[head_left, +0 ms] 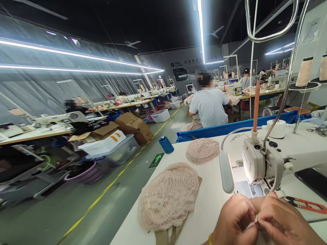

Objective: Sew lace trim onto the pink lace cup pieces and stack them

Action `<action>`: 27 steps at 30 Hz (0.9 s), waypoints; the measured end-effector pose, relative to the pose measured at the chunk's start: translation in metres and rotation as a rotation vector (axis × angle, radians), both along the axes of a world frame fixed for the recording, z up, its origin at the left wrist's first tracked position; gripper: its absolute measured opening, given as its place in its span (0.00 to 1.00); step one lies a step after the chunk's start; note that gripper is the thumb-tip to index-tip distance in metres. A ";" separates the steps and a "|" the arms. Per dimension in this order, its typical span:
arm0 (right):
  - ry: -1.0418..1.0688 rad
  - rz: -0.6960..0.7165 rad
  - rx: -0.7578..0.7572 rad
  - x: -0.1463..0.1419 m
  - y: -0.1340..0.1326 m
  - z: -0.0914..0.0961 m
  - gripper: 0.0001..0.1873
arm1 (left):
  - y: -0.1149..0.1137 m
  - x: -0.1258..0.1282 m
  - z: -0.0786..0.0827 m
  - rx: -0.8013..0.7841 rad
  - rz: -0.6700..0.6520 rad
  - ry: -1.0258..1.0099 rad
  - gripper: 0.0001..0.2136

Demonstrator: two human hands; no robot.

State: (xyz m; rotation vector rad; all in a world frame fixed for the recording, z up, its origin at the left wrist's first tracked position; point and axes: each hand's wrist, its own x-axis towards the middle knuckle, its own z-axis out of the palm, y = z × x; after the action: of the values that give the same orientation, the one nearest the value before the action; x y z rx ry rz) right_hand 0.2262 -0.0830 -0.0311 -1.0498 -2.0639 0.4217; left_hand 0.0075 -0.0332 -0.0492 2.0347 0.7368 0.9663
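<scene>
My left hand (233, 219) and my right hand (279, 219) are together at the bottom of the head view, just in front of the white sewing machine (263, 163). Both pinch a small bit of pale fabric (255, 220) between their fingertips. To the left on the white table (204, 211) lies a pile of beige lace pieces (168, 197). A smaller beige lace pile (202, 150) lies further back. Red thread snips (305, 204) rest on the table right of my hands.
A blue thread cone (166, 144) stands at the table's far left edge. A person in a light shirt (209, 103) sits ahead with their back to me. Cardboard boxes (134, 127) and plastic bins (114, 149) line the aisle on the left. A dark phone (313, 182) lies at right.
</scene>
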 end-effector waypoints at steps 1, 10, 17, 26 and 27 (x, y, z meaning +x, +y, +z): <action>0.004 0.004 -0.002 0.000 -0.001 0.001 0.14 | -0.001 0.001 0.001 -0.011 0.002 -0.022 0.07; -0.030 0.065 0.017 0.007 -0.004 -0.013 0.10 | -0.008 0.006 0.009 -0.247 0.035 -0.030 0.07; -0.067 0.032 -0.004 0.010 -0.005 -0.006 0.10 | -0.004 0.002 0.005 -0.136 0.038 -0.045 0.06; -0.046 0.040 -0.019 0.007 -0.005 -0.007 0.14 | -0.007 0.006 0.005 -0.209 0.038 -0.047 0.15; -0.048 0.034 -0.017 0.007 -0.006 -0.008 0.14 | -0.007 0.006 0.006 -0.207 0.030 -0.044 0.14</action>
State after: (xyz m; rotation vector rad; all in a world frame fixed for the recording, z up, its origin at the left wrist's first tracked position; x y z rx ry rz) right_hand 0.2332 -0.0888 -0.0394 -1.0451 -2.1267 0.4362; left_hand 0.0136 -0.0405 -0.0437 1.8228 0.8110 0.9088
